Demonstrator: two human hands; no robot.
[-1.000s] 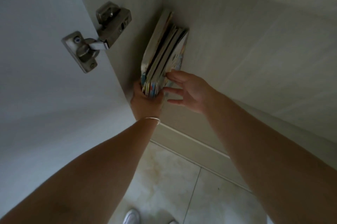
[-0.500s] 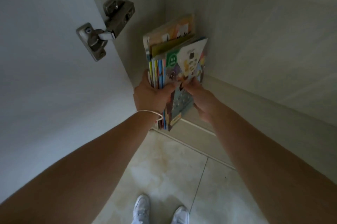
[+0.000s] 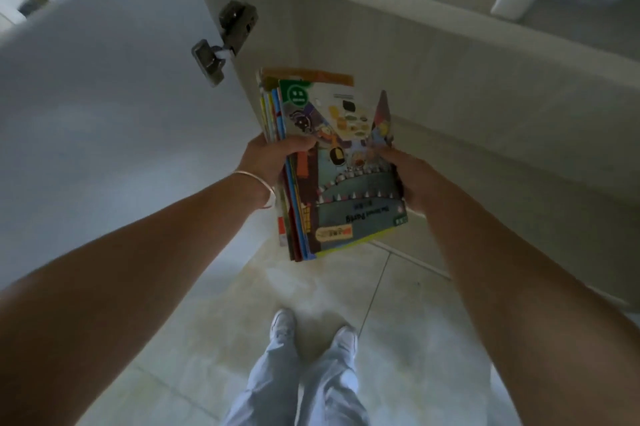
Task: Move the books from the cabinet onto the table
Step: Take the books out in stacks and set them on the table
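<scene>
So from the head cam, you've got the whole stack of books (image 3: pixel 332 162) up in the air between both hands, in front of the open cabinet (image 3: pixel 450 55) and above the tiled floor (image 3: pixel 214 321); nothing is carrying them but you. Your left hand (image 3: pixel 268 159) grips the spine side of the stack, thumb curled over onto the top cover near its left edge, fingers hidden underneath; there's a thin bracelet (image 3: pixel 263 185) on that wrist. Your right hand (image 3: pixel 407 176) holds the opposite long edge, thumb up on the cover and the rest of the fingers tucked under where I can't see them. The stack is thin picture books with colourful spines showing on the left side; the top cover is a cartoon scene with the title upside down to you at the near edge, and its far right corner is curling up off the stack. The cabinet door (image 3: pixel 104 96) is swung open on your left, with a metal hinge (image 3: pixel 225 41) at its inner edge just above and left of the books; the bottom panel of the cabinet sits behind and to the right of the stack. Lower down you can see your own light trousers (image 3: pixel 304 387) and white shoes (image 3: pixel 284 325) on the tiles; the picture is a bit blurry.
</scene>
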